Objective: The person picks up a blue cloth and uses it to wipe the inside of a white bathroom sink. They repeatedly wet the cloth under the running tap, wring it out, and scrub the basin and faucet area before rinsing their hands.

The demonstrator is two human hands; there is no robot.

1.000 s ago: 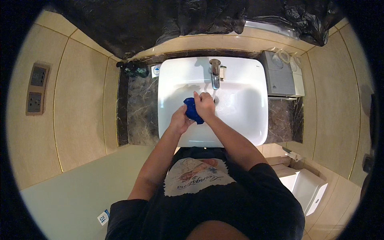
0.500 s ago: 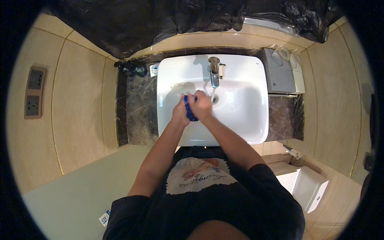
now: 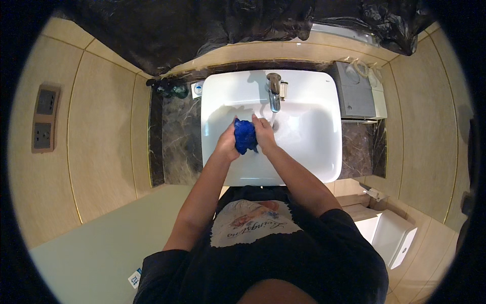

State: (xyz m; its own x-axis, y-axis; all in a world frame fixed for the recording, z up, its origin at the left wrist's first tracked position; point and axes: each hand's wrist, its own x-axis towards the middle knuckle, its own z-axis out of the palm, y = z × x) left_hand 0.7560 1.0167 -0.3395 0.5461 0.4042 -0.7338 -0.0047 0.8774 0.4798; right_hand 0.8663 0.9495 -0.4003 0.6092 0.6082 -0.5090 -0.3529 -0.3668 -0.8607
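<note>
A wet-looking, crumpled blue cloth is stretched between my two hands above the left half of the white washbasin. My left hand grips its left side, the thumb up along the edge. On the other side, my right hand is closed on the cloth's right edge, close to the basin's drain. Just beyond the right hand, a thin stream of water runs from the chrome faucet. The fingers beneath the cloth are hidden.
Dark marble counter surrounds the basin. Dark bottles and a small white box stand at the back left. A grey box sits at the back right. Black plastic sheeting hangs over the wall behind. A toilet is at the lower right.
The hands have moved apart, and the cloth, bunched narrow between them before, is now spread wider. The right hand has shifted from over the cloth to its right edge.
</note>
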